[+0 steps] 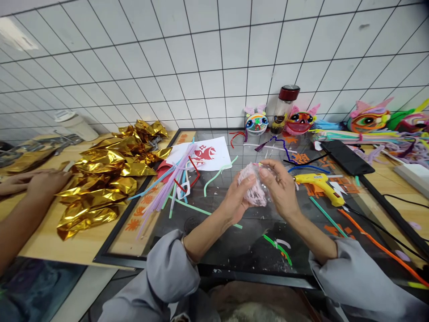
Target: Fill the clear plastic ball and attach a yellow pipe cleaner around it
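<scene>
A pale pink fuzzy piece (252,185) is held up above the dark glass board. My left hand (235,200) grips it from the left, thumb across its front. On its right side, my right hand (280,188) has its fingers closed at the piece's upper edge, with something clear and shiny beside them. Below lie short green and white pipe cleaners (279,248). A yellow glue gun (321,184) rests to the right of my right hand.
Gold foil (110,165) and another person's hands (43,181) are at the left. Purple pipe cleaners (167,190) overlap white paper (214,154). Behind stand a bottle (283,109) and decorated heads (256,123); a black phone (347,157) lies right, near an orange strip (378,246).
</scene>
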`<control>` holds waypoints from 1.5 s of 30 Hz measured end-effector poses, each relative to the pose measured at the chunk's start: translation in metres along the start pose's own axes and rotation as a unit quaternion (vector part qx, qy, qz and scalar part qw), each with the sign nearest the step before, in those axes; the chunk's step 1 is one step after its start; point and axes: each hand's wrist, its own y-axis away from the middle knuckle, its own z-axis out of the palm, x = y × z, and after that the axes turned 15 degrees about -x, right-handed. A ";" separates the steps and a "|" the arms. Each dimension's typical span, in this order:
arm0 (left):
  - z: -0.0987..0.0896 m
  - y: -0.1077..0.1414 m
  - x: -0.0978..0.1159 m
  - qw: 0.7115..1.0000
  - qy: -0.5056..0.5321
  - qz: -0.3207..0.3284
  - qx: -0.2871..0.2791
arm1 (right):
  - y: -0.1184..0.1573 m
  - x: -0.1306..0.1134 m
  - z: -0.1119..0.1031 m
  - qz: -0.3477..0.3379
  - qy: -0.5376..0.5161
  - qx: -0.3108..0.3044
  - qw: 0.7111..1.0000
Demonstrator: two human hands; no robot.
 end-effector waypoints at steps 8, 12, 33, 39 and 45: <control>-0.002 -0.001 -0.008 1.000 0.016 0.006 0.004 | 0.004 -0.003 0.006 0.055 -0.040 0.033 0.997; 0.001 -0.002 -0.011 0.999 0.032 0.011 0.027 | 0.005 0.000 0.009 0.044 -0.053 0.049 0.996; 0.012 -0.013 -0.007 0.975 0.188 0.011 0.117 | 0.001 0.002 0.012 0.019 0.114 -0.002 0.993; 0.011 -0.011 -0.009 0.977 0.168 0.017 0.129 | 0.004 0.005 0.016 0.006 0.104 0.018 0.994; 0.011 -0.011 -0.013 0.979 0.148 0.057 0.131 | 0.005 0.003 0.020 0.028 0.080 0.047 0.995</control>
